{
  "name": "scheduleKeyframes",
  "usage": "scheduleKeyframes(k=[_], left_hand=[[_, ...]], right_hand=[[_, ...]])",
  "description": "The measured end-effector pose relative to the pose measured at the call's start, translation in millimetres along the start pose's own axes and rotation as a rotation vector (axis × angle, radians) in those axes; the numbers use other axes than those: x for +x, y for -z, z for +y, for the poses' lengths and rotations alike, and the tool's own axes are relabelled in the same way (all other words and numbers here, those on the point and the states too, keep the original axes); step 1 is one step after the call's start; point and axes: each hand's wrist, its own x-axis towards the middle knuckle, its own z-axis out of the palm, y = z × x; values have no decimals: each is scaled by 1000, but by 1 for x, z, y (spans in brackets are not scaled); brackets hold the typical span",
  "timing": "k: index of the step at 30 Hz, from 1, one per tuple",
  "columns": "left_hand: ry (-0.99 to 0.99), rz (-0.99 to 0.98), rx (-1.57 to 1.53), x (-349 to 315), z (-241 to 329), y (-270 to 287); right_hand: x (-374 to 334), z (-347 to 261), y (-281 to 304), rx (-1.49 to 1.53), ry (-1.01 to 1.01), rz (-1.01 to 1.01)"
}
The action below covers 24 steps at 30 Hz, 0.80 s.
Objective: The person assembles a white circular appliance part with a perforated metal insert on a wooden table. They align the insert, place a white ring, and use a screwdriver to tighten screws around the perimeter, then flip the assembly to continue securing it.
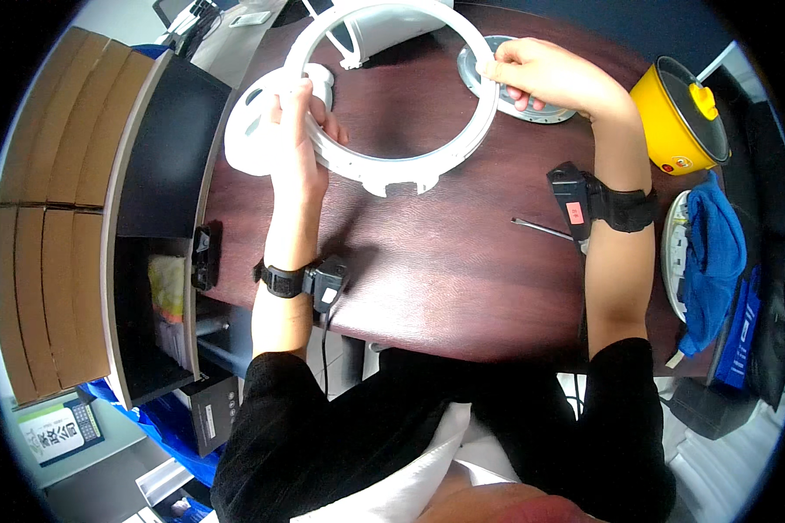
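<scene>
A large white plastic ring (386, 168) with notched tabs on its near edge is held up above the dark wood table (445, 261). My left hand (301, 131) grips its left side, thumb on the front and fingers curled behind. On the opposite side, my right hand (541, 77) pinches the rim between thumb and fingers. Behind the left hand rests a white plastic part (251, 131) with rounded openings. A round grey metallic disc (549, 113) lies beneath the right hand, partly hidden by it. At the far side is a white cylindrical housing (401, 30), seen partly through the ring.
A screwdriver (541, 228) lies near my right forearm. Along the right side stand a yellow pot (672, 118) with a dark lid and a blue cloth (715, 253) over a white part. Left of the table are a shelf unit (170, 148) and stacked cardboard boxes (57, 209).
</scene>
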Motion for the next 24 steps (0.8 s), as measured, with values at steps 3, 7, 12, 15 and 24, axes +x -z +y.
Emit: scheduleKeyframes(k=[3,7,12,15,24], left_hand=[[135,-16,18,4,-8,4],[246,-65,-37,15,-24,17],[320,-85,15,25,-40,14],[346,-19,144,21,-41,23],[262,-38,774,35,-61,44]], right_hand=[[-6,-2,5,-24,-84,-62],[-9,24,12,-6,-146,38],[-17,71,49,-195,-530,120],[4,95,44,-279,-680,140],[-7,81,-31,-739,203,240]])
